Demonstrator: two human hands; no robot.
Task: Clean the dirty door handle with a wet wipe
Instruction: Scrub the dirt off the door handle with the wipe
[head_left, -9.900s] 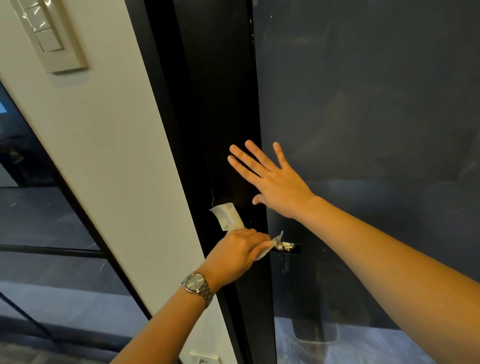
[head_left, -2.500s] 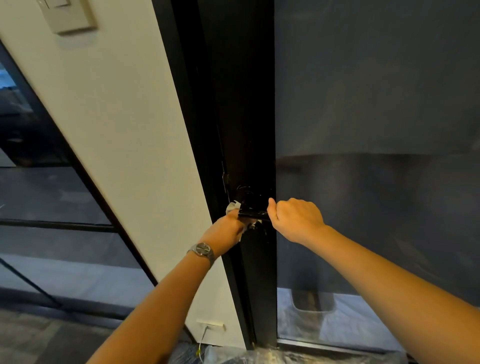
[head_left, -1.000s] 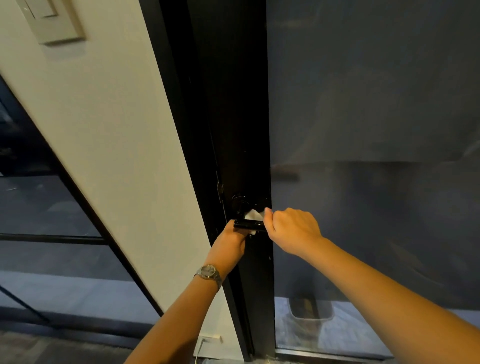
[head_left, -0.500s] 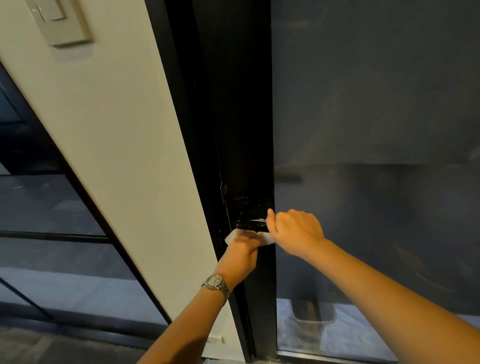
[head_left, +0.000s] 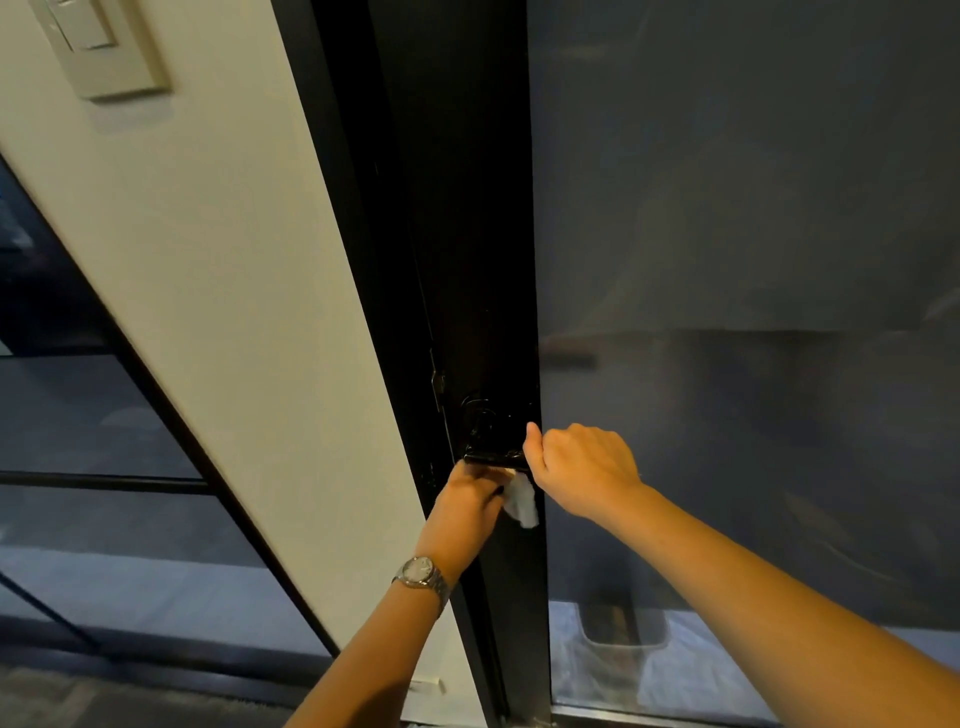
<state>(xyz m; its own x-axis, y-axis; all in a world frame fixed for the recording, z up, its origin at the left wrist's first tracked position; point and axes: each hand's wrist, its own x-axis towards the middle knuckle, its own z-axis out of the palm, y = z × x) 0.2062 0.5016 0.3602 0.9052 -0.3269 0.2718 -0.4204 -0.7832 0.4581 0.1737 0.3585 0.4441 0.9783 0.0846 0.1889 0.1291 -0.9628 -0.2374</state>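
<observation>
Right grip (head_left: 582, 462) curls round door handle (head_left: 493, 458) by the glass (head_left: 727, 260) edge; left grip (head_left: 467, 501) pinches wet wipe (head_left: 523, 503) just beneath.

The door handle (head_left: 492, 458) sits on the door frame (head_left: 467, 260). The right hand (head_left: 582, 467) holds its right end. The left hand (head_left: 470, 503) is just under it, holding the wipe (head_left: 523, 503). The wall (head_left: 234, 260) is left, the glass (head_left: 727, 208) right.

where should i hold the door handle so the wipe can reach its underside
Grip the door handle at its right end, coming over the top from the right, as the right hand does. It is a slim, level bar, so a fist wrapped there steadies it and probably leaves the rest and the underside bare for the left hand, which holds the wet wipe just below.
</observation>
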